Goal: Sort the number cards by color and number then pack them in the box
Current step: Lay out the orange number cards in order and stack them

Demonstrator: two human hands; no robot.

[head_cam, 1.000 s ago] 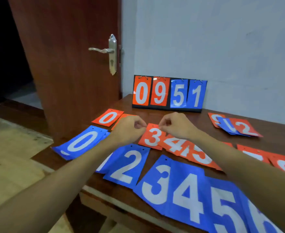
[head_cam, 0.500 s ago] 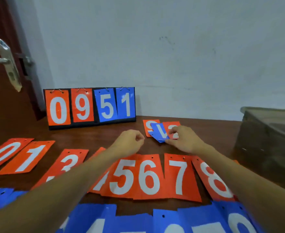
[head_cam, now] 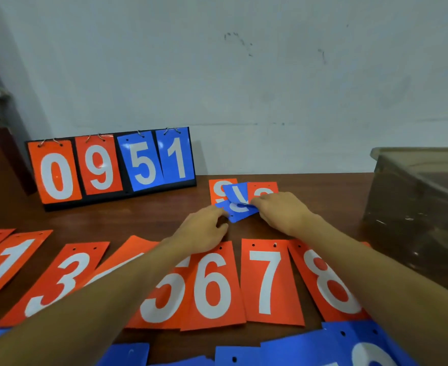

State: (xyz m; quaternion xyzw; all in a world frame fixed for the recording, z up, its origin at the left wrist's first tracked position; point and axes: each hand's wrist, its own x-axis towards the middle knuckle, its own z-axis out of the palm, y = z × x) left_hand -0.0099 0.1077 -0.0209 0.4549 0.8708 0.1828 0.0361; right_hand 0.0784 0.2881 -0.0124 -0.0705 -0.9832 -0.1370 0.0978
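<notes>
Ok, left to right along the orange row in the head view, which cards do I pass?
orange 1 card → orange 3 card → orange card, number hidden by the forearm → orange 5 card → orange 6 card → orange 7 card → orange 8 card

Scoreboard stand [head_cam: 112, 167] back left on bench [head_cam: 138, 220], against wall [head_cam: 244, 88]; box [head_cam: 415, 207] at far right. Card pile [head_cam: 240, 202] between them. Long card row [head_cam: 212, 286] in front of pile, some cards overlapping; second card row [head_cam: 349, 344] nearest, before it.

Dim, bluish light; soft blur, wide-angle bending.
</notes>
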